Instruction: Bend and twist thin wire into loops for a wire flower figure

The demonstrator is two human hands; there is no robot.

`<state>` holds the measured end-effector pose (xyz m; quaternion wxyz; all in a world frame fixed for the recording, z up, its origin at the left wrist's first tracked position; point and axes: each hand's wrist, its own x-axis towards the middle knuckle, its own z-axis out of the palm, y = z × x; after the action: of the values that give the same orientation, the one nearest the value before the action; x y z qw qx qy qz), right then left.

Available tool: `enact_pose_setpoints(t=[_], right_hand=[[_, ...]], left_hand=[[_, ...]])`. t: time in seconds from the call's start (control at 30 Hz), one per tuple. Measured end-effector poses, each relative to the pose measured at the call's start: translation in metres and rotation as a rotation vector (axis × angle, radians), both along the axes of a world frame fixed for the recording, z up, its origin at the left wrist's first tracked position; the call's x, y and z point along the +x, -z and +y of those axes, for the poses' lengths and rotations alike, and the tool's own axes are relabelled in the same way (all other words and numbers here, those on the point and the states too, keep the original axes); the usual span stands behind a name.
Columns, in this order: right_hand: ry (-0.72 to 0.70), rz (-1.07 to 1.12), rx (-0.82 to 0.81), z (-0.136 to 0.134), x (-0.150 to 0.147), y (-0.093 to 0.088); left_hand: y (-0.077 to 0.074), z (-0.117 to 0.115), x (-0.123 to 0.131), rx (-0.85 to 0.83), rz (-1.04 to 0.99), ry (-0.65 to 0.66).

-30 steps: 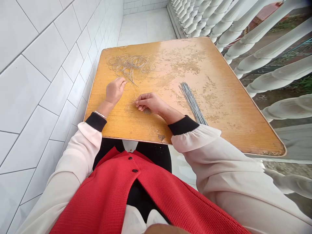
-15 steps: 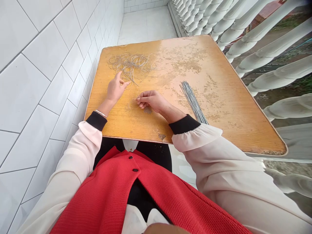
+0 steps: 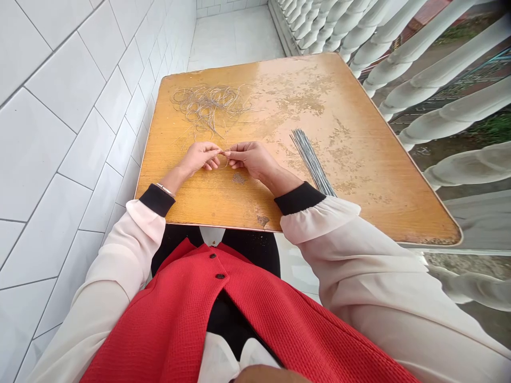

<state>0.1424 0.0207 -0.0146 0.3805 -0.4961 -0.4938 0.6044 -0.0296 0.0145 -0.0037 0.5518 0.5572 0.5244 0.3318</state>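
My left hand (image 3: 202,158) and my right hand (image 3: 250,158) meet fingertip to fingertip above the near left part of the table (image 3: 223,205). Both are pinched closed on a thin wire (image 3: 227,161), and a small loop of it hangs between them. Its full length is hard to trace against the wood. Beyond the left hand lies a loose tangle of thin wires (image 3: 209,103), with some ends trailing toward my fingers. To the right of my right hand rests a bundle of straight grey wires (image 3: 313,162), its near end hidden behind my sleeve.
A white tiled wall (image 3: 56,138) runs close along the left. White balusters (image 3: 435,90) line the right, past the table's rounded edge. Worn, peeling patches (image 3: 307,103) mark the tabletop.
My left hand has come away from the wire tangle, moving right and nearer, and its spread fingers have closed at the right fingertips. My right hand has stayed nearly in place.
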Motion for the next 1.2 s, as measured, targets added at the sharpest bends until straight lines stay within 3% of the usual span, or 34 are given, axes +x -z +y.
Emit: enact_pose_setpoints(t=[0.2, 0.43, 0.83, 1.03, 1.2], right_hand=[[0.028, -0.01, 0.093, -0.001, -0.002, 0.0], [0.033, 0.051, 0.032, -0.004, -0.003, -0.004], [0.086, 0.089, 0.091, 0.001, 0.002, 0.002], [0.113, 0.112, 0.102, -0.002, 0.001, -0.003], [0.087, 0.107, 0.089, -0.005, 0.002, -0.009]], left_hand=[[0.002, -0.001, 0.006, 0.003, -0.012, -0.051], [0.001, -0.003, 0.005, 0.002, -0.054, -0.06], [0.002, -0.004, -0.005, -0.064, -0.065, 0.008], [-0.001, -0.01, -0.004, -0.069, -0.134, 0.095], [0.002, -0.01, -0.004, -0.058, -0.183, 0.079]])
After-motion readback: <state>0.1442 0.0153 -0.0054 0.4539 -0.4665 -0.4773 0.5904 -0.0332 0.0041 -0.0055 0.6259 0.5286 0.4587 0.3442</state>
